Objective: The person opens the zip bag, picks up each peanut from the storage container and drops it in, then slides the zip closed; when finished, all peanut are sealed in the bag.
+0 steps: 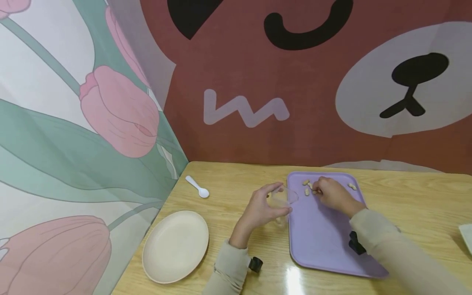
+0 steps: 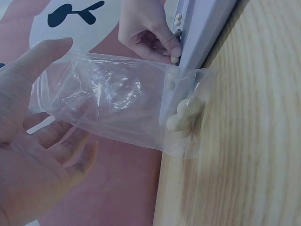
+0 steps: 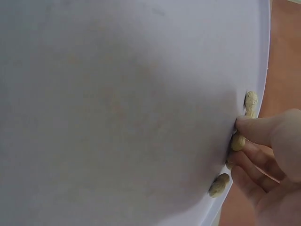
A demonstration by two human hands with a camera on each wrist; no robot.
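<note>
My left hand (image 1: 261, 208) grips the open end of a clear plastic bag (image 2: 113, 87), thumb on one side and fingers on the other. Whole peanuts (image 2: 186, 115) lie in the bag's bottom, which hangs beside the left edge of a purple tray (image 1: 321, 241). Over the far part of that tray, my right hand (image 1: 333, 196) pinches a peanut (image 3: 238, 142) between thumb and fingers. Other unshelled peanuts (image 1: 307, 191) lie close to the right fingertips, near the tray's far left corner. One more peanut (image 1: 352, 186) rests toward the far right corner.
Left of the bag, a cream plate (image 1: 175, 248) stands on the wooden table (image 1: 236, 180). A white spoon (image 1: 198, 187) lies behind the plate. At the far right edge of the head view, part of a white object (image 1: 466, 235) shows. Printed wall coverings rise behind and to the left.
</note>
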